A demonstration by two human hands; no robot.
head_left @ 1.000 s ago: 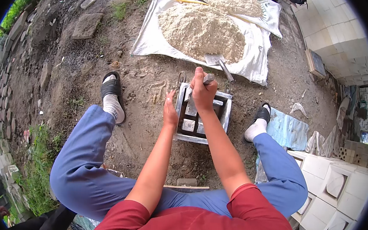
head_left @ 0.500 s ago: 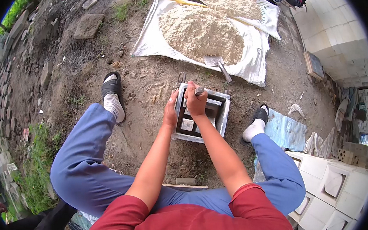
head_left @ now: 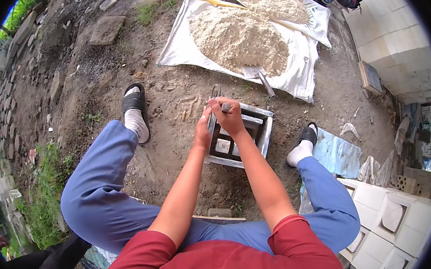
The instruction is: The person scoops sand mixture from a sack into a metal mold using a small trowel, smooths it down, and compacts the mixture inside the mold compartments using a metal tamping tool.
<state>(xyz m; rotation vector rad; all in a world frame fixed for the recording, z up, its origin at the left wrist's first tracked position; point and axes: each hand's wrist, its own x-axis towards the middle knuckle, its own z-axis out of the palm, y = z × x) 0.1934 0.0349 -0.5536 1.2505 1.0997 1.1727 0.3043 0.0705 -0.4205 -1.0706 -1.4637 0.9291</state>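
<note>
The fingers of the right hand [head_left: 231, 118] are curled tight around a grey tool [head_left: 225, 107], and its blunt end pokes up out of the fist. The hand hides the low part of the tool. The fist is over the far left part of a metal box [head_left: 267, 138]. The left hand [head_left: 202, 132] is flat, not curled around anything, with its fingers close together and pointing to the far side. It lies along the left wall of the box, and its fingertips are right by the right fist. I cannot tell if they touch it.

The box sits on the dirt [head_left: 167, 171] between the person's feet. It has four sides and smaller blocks [head_left: 222, 145] inside with dark gaps around them. A metal loop [head_left: 216, 90] sticks out at its far left corner. A black sandal [head_left: 143, 109] is on the left foot, and the right foot is near a blue sheet [head_left: 336, 153].

On the far side, a white sheet [head_left: 173, 55] lies on the ground with a big pile of pale, crumbly stuff [head_left: 241, 38] on it. A scoop [head_left: 253, 72] rests at the near edge of the pile, its handle pointing near and right. A second pile [head_left: 272, 3] is farther away. White blocks [head_left: 372, 206] are stacked near on the right. Green grass [head_left: 43, 199] grows on the left.
</note>
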